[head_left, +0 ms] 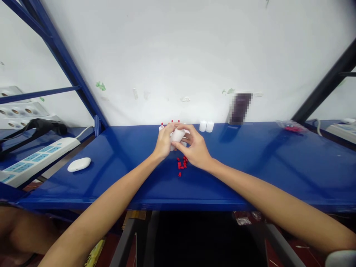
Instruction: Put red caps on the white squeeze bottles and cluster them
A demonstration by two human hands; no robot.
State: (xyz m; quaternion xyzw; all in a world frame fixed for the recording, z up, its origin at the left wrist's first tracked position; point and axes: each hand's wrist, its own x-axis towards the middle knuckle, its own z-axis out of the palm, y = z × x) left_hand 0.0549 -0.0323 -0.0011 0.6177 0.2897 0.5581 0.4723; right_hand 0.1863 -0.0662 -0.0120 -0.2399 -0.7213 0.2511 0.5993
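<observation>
A small white plastic bottle [178,135] is held tilted between my two hands, above the middle of the blue shelf. My right hand [196,147] is closed round it, with the thumb along its near side. From the left, my left hand [163,144] is closed against the same bottle, its fingertips partly hidden. Several small red caps [182,167] lie loose on the shelf just below my hands. Behind my fingers stand several white bottles with red tips [161,127], mostly covered by my hands.
Two white cylindrical containers [206,126] stand near the wall. A pixelated dark object [240,108] leans there. A clear bag with red pieces [292,127] lies at far right. At left are a white oval case [79,164], a power strip [36,159] and blue rack posts [63,59].
</observation>
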